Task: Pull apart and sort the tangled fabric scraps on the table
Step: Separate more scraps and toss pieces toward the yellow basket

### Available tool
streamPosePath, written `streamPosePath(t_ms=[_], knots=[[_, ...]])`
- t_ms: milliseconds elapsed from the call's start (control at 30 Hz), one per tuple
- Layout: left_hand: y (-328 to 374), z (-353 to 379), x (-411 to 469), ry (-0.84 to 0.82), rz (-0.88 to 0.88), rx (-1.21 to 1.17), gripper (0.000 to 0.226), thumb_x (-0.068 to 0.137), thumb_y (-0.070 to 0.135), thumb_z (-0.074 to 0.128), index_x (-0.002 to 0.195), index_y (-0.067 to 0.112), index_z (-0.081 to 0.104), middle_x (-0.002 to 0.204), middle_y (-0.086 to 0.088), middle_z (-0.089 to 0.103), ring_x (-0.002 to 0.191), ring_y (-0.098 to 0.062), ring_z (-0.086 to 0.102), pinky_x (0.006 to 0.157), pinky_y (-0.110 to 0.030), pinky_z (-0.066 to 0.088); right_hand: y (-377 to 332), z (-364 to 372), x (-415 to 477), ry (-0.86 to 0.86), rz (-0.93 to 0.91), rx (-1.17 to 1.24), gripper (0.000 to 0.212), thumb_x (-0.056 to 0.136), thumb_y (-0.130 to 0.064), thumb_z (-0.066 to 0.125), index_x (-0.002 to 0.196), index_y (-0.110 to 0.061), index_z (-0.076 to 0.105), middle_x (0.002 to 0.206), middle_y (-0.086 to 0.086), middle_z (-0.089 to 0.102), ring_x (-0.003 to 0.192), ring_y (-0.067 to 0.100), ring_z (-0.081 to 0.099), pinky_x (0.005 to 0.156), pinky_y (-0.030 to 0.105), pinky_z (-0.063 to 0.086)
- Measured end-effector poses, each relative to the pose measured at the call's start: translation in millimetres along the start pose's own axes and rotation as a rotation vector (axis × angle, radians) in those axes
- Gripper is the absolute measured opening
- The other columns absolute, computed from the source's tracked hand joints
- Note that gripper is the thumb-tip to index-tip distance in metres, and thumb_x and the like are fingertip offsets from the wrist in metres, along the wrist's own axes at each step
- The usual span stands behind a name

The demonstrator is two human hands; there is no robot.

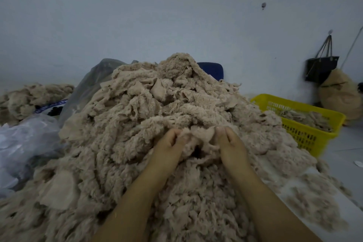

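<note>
Because the scrap (199,135) is snarled into the big heap (137,116) on the tabletop (272,165), a hard tug could, I judge, tear it or drag neighbours down the slope. Forearms reach forward side by side; left hand (169,143) and right hand (229,144) each pinch one edge of that scrap, fingers (227,132) curled.

head cam, single view, looks fwd and down, close over fabric heap (157,124), wall behind
</note>
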State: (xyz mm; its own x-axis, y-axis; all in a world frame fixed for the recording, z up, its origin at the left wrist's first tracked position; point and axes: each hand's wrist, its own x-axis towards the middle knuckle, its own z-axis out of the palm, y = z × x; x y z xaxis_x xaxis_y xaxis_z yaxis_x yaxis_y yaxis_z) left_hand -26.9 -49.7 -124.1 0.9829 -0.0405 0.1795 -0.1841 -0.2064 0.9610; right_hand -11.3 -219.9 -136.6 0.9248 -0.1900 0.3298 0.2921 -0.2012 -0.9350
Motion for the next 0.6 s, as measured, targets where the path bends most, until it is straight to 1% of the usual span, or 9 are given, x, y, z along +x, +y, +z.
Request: streamPosePath(t_ms=[67,133,233,300,367,400,467,533,600], knots=[[-5,1,1,-0.136,0.088,0.419,0.009,0.098,0.04,0.056,0.091,0.037,0.061,0.078,0.015,0.064,0.068,0.002,0.057,0.06,-0.017,0.047,-4,-2,3,0.13,0.06,0.095,0.039,0.104,-0.043,0.042,0.072,-0.033,0.063,0.068,-0.018,0.064,0.067,0.0,0.058,0.061,0.027,0.042],[-11,3,7,-0.106,0.134,0.634,0.012,0.098,0.031,0.057,0.104,0.026,0.066,0.091,0.008,0.068,0.083,-0.011,0.063,0.072,-0.029,0.054,-9,-2,4,0.169,0.069,0.164,0.046,0.104,-0.042,0.042,0.063,-0.04,0.062,0.059,-0.019,0.059,0.059,-0.004,0.054,0.061,0.029,0.038],[-12,-6,15,0.296,0.064,0.437,0.017,0.098,0.017,0.051,0.099,0.018,0.068,0.09,-0.003,0.07,0.078,-0.019,0.061,0.064,-0.03,0.048,-14,-11,8,0.255,0.107,0.336,0.044,0.103,-0.047,0.044,0.063,-0.042,0.064,0.061,-0.016,0.06,0.062,0.009,0.055,0.064,0.031,0.042],[-13,-22,17,0.576,-0.05,0.229,0.02,0.1,0.016,0.046,0.094,0.014,0.065,0.085,-0.008,0.066,0.075,-0.023,0.056,0.058,-0.027,0.038,-15,-24,15,0.346,0.153,0.499,0.028,0.102,-0.047,0.045,0.089,-0.039,0.069,0.081,-0.009,0.069,0.076,0.019,0.062,0.065,0.033,0.049],[-15,-34,17,0.709,-0.083,0.108,0.022,0.101,0.021,0.045,0.097,0.009,0.064,0.082,-0.008,0.06,0.075,-0.03,0.054,0.056,-0.024,0.034,-13,-32,17,0.35,0.168,0.511,0.031,0.103,-0.046,0.045,0.107,-0.024,0.067,0.1,0.001,0.071,0.092,0.026,0.067,0.075,0.041,0.056],[-14,-33,15,0.674,-0.04,0.115,0.023,0.101,0.026,0.046,0.098,0.014,0.066,0.087,-0.006,0.062,0.079,-0.029,0.057,0.057,-0.023,0.035,-11,-30,16,0.308,0.127,0.442,0.033,0.103,-0.044,0.046,0.105,-0.019,0.066,0.098,0.005,0.071,0.089,0.028,0.066,0.075,0.044,0.056],[-6,-19,7,0.457,0.131,0.241,0.025,0.098,0.044,0.048,0.083,0.033,0.065,0.089,0.01,0.062,0.084,-0.009,0.056,0.064,-0.02,0.039,-9,-17,8,0.166,0.002,0.28,0.028,0.102,-0.041,0.05,0.098,-0.02,0.067,0.088,-0.002,0.072,0.079,0.016,0.067,0.065,0.029,0.052],[1,-1,-2,0.18,0.248,0.277,0.048,0.092,0.065,0.04,0.07,0.032,0.065,0.075,0.013,0.063,0.076,0.003,0.056,0.063,-0.01,0.04,-12,-2,-1,-0.006,-0.065,0.151,0.018,0.099,-0.041,0.055,0.095,-0.029,0.068,0.085,-0.015,0.068,0.075,-0.001,0.062,0.059,0.009,0.045],[4,11,-7,-0.014,0.209,0.207,0.058,0.087,0.078,0.038,0.074,0.029,0.068,0.072,0.009,0.068,0.067,0.002,0.062,0.06,-0.009,0.044,-13,6,-8,-0.198,-0.109,0.064,0.022,0.091,-0.052,0.055,0.088,-0.033,0.065,0.076,-0.015,0.064,0.069,-0.003,0.058,0.056,0.006,0.042]])
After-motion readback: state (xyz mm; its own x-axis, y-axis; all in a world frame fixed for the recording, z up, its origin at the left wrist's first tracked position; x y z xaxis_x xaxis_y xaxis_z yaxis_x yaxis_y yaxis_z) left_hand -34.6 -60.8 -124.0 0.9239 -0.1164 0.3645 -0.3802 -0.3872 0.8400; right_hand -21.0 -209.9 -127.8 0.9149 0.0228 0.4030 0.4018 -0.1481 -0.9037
